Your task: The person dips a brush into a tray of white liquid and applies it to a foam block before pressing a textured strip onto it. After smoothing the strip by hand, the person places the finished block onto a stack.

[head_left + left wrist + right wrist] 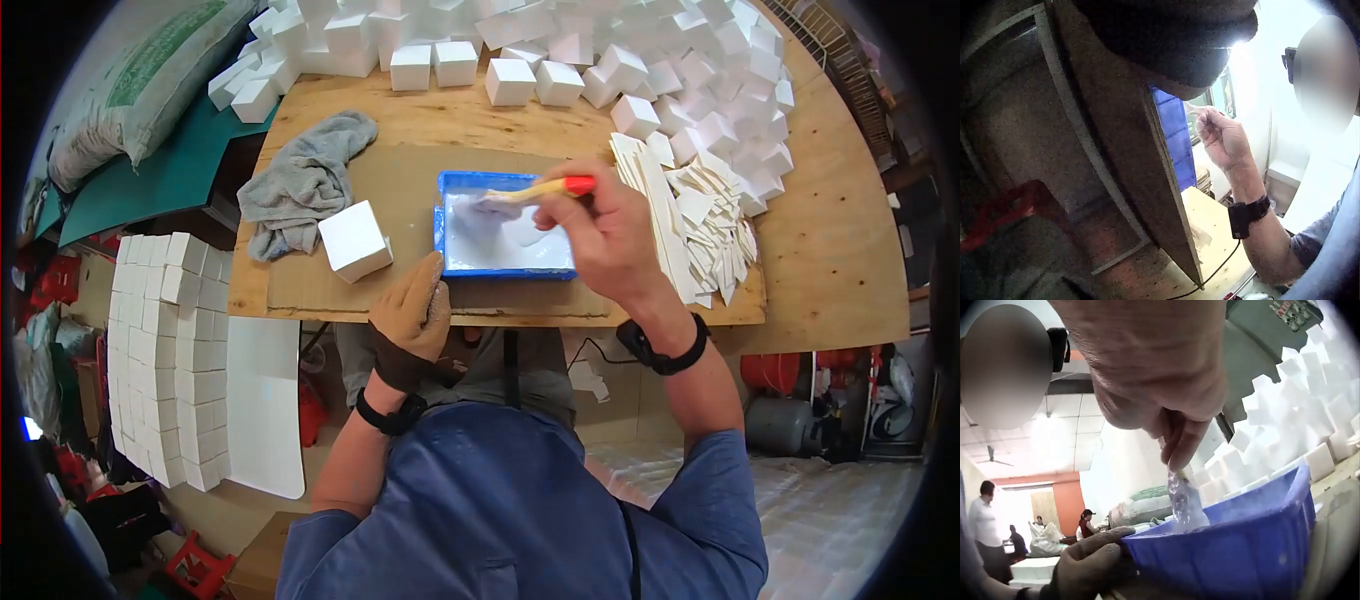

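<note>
My bare right hand (608, 240) grips a paintbrush (535, 191) by its wooden, red-tipped handle. The bristles hang over a blue plastic tray (508, 274) holding white liquid; in the right wrist view the wet brush (1186, 503) overlaps the tray's rim. My left hand (410, 312) wears a tan and brown glove, and its extended fingers rest at the tray's near left corner. Just left of the tray, a white cube (352, 240) sits on a cardboard sheet (400, 180).
A grey towel (305, 180) lies at the left. White cubes (510, 82) are heaped along the back and right. Beside the tray on the right are off-white strips and chips (715, 225). Stacked white blocks (165, 350) stand left, below the table edge.
</note>
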Action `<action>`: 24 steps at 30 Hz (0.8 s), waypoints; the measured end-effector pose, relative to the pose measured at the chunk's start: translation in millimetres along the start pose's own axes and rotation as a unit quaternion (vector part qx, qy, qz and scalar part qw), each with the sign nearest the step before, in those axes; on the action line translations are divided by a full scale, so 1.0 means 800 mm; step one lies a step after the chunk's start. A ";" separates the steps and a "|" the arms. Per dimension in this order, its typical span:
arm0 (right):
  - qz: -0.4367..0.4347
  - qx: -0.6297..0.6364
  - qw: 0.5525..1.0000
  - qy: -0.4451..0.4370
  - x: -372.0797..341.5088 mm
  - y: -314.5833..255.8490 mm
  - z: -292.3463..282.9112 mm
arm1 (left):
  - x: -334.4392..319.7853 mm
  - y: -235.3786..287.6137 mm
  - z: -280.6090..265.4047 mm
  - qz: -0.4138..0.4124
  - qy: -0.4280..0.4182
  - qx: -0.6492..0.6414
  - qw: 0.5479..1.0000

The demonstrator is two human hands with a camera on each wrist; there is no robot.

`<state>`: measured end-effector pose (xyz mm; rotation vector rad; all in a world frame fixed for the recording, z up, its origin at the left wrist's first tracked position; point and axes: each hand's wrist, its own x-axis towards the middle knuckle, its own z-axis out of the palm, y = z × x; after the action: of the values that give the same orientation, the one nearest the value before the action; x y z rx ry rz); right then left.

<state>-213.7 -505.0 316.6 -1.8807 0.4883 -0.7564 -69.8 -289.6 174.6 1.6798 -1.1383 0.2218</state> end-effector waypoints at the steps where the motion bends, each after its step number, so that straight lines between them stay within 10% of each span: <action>1: -0.078 -0.073 0.994 -0.039 0.010 0.000 0.002 | 0.000 0.000 0.001 0.002 -0.002 -0.002 1.000; 3: -0.228 -0.218 0.942 -0.116 0.022 -0.001 0.002 | 0.000 0.000 0.003 0.005 0.007 -0.003 1.000; 17: 0.033 -0.189 0.963 -0.191 -0.010 -0.038 -0.100 | 0.000 -0.001 0.002 0.013 0.007 -0.007 1.000; 24: -0.087 -0.163 0.965 -0.185 -0.012 0.010 -0.034 | 0.000 0.001 0.000 -0.002 -0.003 -0.001 1.000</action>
<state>-239.4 -519.9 314.7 -2.3345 0.2175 -0.4339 -70.4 -289.4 175.5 1.6821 -1.1386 0.2134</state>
